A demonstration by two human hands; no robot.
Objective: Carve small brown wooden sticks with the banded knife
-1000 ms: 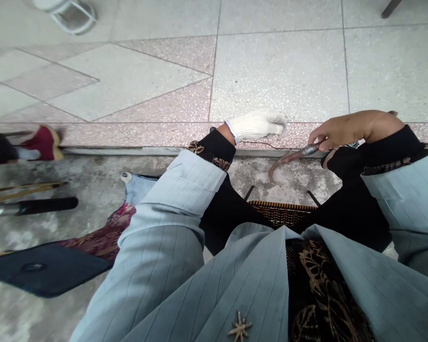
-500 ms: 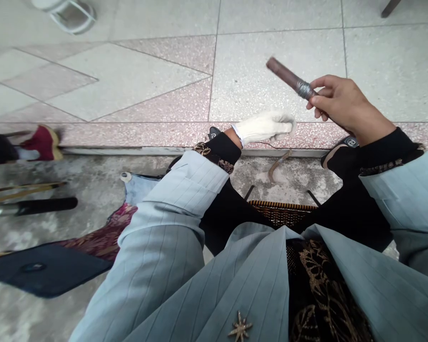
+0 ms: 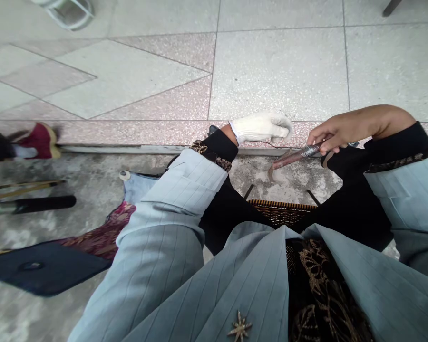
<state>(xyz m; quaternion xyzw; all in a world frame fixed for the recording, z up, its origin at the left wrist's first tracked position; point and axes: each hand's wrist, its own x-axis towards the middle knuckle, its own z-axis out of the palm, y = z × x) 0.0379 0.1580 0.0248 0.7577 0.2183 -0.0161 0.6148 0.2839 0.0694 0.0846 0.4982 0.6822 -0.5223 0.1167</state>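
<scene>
My right hand [image 3: 337, 130], bare, is closed around a reddish-brown rod [image 3: 290, 159] with silvery wire or tape wound round it near my fingers. The rod slants down to the left, its free end over the grey ground. My left hand [image 3: 262, 128], in a white knitted glove, rests at the pink step edge with its fingers curled; what they hold, if anything, is hidden. A thin dark line runs just below the glove. Under the rod's tip lies a curved brownish strip [image 3: 271, 175], partly covered by the rod.
A woven wicker seat [image 3: 281, 212] shows between my legs. To the left lie a dark blue flat piece [image 3: 50, 268], patterned red cloth [image 3: 96, 237] and a black-handled tool [image 3: 46, 203]. Another person's red shoe [image 3: 41, 141] stands at the step. A white-framed object [image 3: 69, 13] is at upper left.
My right hand has come down with the rod, whose free end swung from the upper tiles to low over the grey ground. The gloved left hand has barely moved.
</scene>
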